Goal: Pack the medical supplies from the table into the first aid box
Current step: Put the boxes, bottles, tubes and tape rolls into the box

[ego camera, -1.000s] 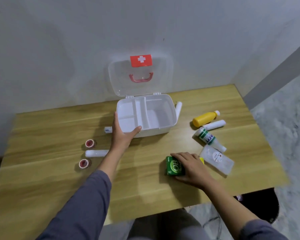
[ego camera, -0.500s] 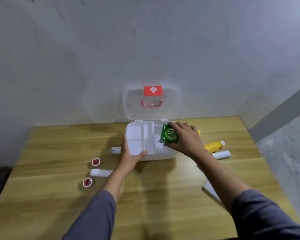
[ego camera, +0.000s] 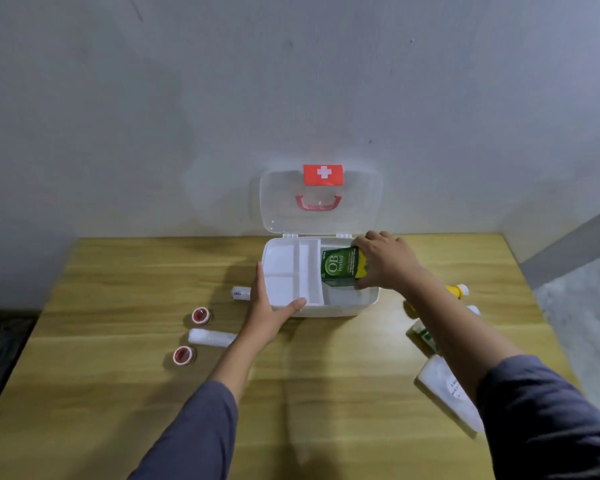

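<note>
The white first aid box stands open at the back of the table, its clear lid with a red cross raised against the wall. My right hand grips a green medicine carton and holds it tilted inside the box's large right compartment. My left hand clasps the box's front left corner, thumb along the front rim. The divided left compartments hold nothing.
Two red-and-white tape rolls, a white gauze roll and a small white tube lie left of the box. On the right lie a yellow bottle, a green-labelled bottle and a clear pouch, partly hidden by my arm.
My right hand lifted the green carton from the table front, carried it to the box and lowered it into the right compartment. My left hand stayed on the box corner.
</note>
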